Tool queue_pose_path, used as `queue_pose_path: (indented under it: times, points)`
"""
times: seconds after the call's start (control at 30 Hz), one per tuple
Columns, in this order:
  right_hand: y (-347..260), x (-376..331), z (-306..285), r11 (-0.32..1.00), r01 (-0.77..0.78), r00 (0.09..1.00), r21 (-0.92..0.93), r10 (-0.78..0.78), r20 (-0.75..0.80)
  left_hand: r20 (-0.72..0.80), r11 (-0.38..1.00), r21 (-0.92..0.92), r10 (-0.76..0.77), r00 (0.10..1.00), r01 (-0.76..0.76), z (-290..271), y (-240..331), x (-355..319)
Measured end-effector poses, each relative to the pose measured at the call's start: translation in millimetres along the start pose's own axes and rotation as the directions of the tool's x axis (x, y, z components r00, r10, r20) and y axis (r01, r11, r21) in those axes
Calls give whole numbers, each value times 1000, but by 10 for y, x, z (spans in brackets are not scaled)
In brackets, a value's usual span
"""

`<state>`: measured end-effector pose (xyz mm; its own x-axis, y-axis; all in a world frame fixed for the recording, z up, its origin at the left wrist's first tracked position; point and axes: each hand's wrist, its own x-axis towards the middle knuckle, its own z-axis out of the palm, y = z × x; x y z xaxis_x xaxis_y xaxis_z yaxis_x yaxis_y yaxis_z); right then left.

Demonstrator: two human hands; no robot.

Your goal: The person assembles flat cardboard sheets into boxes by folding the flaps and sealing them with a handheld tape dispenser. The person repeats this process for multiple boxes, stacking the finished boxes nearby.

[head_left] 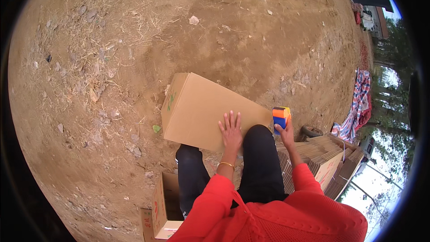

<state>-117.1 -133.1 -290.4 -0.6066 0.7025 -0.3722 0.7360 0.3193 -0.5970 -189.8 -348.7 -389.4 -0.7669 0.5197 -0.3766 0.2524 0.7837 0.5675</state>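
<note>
With my left hand [231, 130] flat and released on the cardboard box [201, 110] and my right hand [285, 132] grasping the tape dispenser [281, 117], I judge the box could slide off my knees.

You see two hands: the left hand [231, 130] and the right hand [285, 131]. One closed cardboard box [201, 107], one open box [163, 206], one stack of flattened cartons [322, 159], one orange-and-blue tape dispenser [281, 117], one striped tarpaulin [358, 107].
</note>
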Motion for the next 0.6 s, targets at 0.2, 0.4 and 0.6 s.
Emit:
queue_pose_path:
  times: [0.2, 0.4, 0.6]
  points:
    - [-1101, 149, 90, 934, 310, 924, -181, -250, 291, -33, 959, -271, 75, 997, -81, -426, -127, -36]
    - [-1509, 58, 355, 909, 402, 835, -114, -313, 452, -108, 417, -908, -165, 980, -30, -1332, -300, 75]
    - [-1655, -68, 637, 856, 508, 745, -100, -378, 550, -230, 432, -878, -3, 973, -206, -1937, -458, 206]
